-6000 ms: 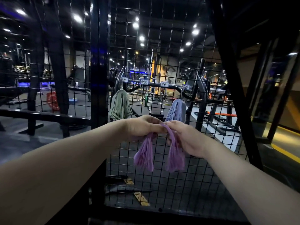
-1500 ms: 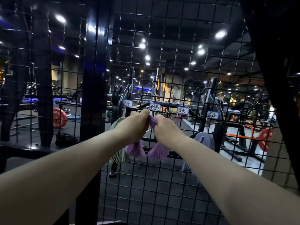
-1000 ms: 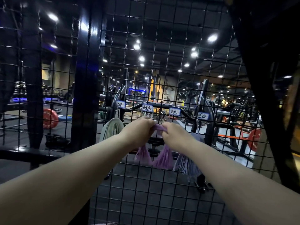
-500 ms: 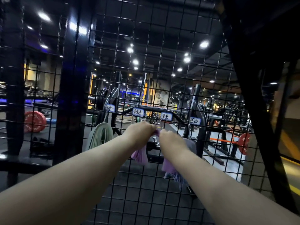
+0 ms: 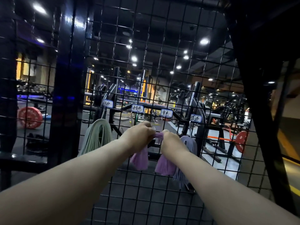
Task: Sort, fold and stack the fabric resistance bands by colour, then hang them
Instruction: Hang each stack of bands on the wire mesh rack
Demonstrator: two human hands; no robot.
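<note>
In the middle of the frame, both forearms reach toward a black wire grid panel (image 5: pixel 160 57). The left hand (image 5: pixel 139 137) and the right hand (image 5: pixel 172 142) sit close together, just below a row of four small white handwritten tags (image 5: pixel 137 108) fixed to the grid. Between them they hold a folded bundle of purple bands (image 5: pixel 140 160). Each hand's fingers are curled round the top of the bundle, though the fingertips are hidden behind the backs of the hands. A short purple stretch shows between the two fists, and the bundle's two ends hang down under them against the grid. Left of centre, a bundle of green bands (image 5: pixel 97 138) hangs on the grid. Just right of the right hand hangs a bundle of pale blue bands (image 5: pixel 189 143), partly behind the wrist. Beyond the grid is a dim gym floor with a red weight plate (image 5: pixel 29 118) at the left edge.
</note>
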